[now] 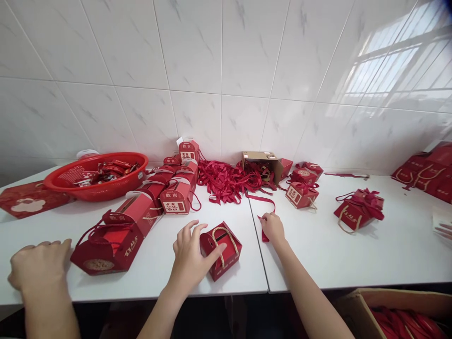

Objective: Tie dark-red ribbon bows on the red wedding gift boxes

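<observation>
A small red gift box (233, 256) with a twisted cream rope handle stands on the white table in front of me. My left hand (187, 259) is at its left side, fingers spread, the thumb over the top by the handle. Whether the thumb touches the box I cannot tell. To the right of the box, my right hand (273, 228) is closed on a red ribbon (264, 236), low over the table. Behind lies a heap of loose red ribbons (222, 179), partly inside a cardboard box (259, 155) on its side.
Left are a row of red gift boxes (116, 245), a red plastic basket (95, 188) of wrapped sweets, and another person's hand (40, 263). Right are boxes tied with bows (360, 209), red bags (431, 172) and another person's fingers (444, 230). A carton (367, 310) stands below the table edge.
</observation>
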Available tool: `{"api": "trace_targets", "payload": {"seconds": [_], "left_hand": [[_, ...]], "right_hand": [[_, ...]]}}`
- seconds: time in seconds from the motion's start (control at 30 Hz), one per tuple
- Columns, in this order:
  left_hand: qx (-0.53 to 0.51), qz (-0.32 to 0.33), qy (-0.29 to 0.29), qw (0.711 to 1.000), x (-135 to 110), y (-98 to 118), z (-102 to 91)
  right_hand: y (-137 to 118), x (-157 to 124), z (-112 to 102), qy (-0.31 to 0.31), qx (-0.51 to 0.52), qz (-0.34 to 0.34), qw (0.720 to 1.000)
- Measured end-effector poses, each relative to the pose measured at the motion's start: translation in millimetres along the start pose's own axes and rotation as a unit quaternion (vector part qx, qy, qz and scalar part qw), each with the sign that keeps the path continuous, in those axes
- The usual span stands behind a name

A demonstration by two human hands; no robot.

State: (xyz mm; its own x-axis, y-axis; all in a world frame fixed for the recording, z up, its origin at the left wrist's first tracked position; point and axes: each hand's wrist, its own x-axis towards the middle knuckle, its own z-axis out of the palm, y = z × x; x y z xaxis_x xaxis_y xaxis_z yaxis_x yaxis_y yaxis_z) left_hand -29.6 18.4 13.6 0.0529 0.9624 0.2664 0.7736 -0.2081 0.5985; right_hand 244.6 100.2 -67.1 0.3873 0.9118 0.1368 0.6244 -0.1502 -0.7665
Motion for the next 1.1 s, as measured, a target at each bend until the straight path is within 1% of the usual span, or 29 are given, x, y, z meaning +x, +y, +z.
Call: {"api": "trace_targets", "payload": {"seconds": [0.07,0.13,0.2,0.3,0.4,0.47,0.57,0.6,0.63,0.67,0.7,0.73,0.77,0.8,0.83,0.9,0.93,0.97,1.0,1.1], "left_hand": [[0.027,-0.015,-0.045,0.999,8.7,9.7,-1.0],[0.034,-0.007,-0.086,0.996,13.9,17.7,-1.5],[0.030,0.013,-0.103,0.994,15.9,22.1,-1.7],[0.001,0.039,-0.110,0.993,17.0,22.7,-0.9],[-0.051,0.080,-0.131,0.987,17.9,22.9,-0.3],[-0.088,0.106,-0.142,0.980,15.3,26.3,-3.7],[-0.090,0.137,-0.153,0.975,1.6,34.4,-21.4],[-0.080,0.152,-0.173,0.970,-5.1,36.7,-30.5],[-0.072,0.172,-0.210,0.960,-11.9,38.5,-40.4],[-0.071,0.198,-0.262,0.942,-18.2,39.7,-50.0],[-0.080,0.223,-0.318,0.918,-23.5,40.4,-58.2],[-0.092,0.242,-0.359,0.897,-27.2,40.8,-64.1],[-0.102,0.251,-0.375,0.886,-29.0,40.9,-66.9],[-0.106,0.246,-0.363,0.892,-28.9,40.7,-66.2],[-0.099,0.229,-0.323,0.913,-27.0,40.2,-62.1],[-0.054,0.178,-0.205,0.961,-19.1,37.7,-46.4],[-0.027,0.158,-0.157,0.974,-14.1,35.9,-36.6],[-0.006,0.150,-0.129,0.980,-9.1,33.8,-26.7],[0.009,0.151,-0.116,0.982,-4.5,31.6,-17.6],[0.022,0.166,-0.115,0.979,4.5,26.5,1.7]], "right_hand": [[-2.3,-1.4,-3.8,0.018,0.074,-0.002,0.997],[-6.6,-2.6,-10.1,0.037,0.159,-0.005,0.987],[-12.3,-5.4,-20.2,0.053,0.245,-0.007,0.968],[-22.5,-14.6,-42.7,0.071,0.349,-0.011,0.934],[-32.3,-28.1,-69.7,0.093,0.408,-0.016,0.908],[-37.7,-37.4,-87.1,0.115,0.432,-0.022,0.894],[-44.0,-50.1,-108.2,0.167,0.455,-0.047,0.873],[-45.6,-54.0,-113.2,0.183,0.453,-0.058,0.870],[-47.1,-57.7,-116.8,0.193,0.444,-0.069,0.872],[-48.4,-61.2,-118.9,0.191,0.427,-0.079,0.880],[-49.9,-64.7,-119.2,0.177,0.407,-0.087,0.892],[-51.5,-68.2,-117.5,0.153,0.384,-0.095,0.906],[-53.4,-71.7,-114.0,0.117,0.360,-0.104,0.920],[-55.8,-75.2,-108.7,0.075,0.335,-0.118,0.932],[-58.7,-78.7,-101.9,0.033,0.308,-0.137,0.941],[-65.5,-85.3,-86.0,-0.033,0.247,-0.184,0.951],[-68.9,-87.8,-77.9,-0.052,0.218,-0.206,0.952],[-72.0,-89.7,-70.3,-0.065,0.195,-0.225,0.952],[-74.5,-90.8,-63.7,-0.075,0.177,-0.239,0.952],[-77.7,-90.1,-51.0,-0.106,0.147,-0.268,0.946]]}}
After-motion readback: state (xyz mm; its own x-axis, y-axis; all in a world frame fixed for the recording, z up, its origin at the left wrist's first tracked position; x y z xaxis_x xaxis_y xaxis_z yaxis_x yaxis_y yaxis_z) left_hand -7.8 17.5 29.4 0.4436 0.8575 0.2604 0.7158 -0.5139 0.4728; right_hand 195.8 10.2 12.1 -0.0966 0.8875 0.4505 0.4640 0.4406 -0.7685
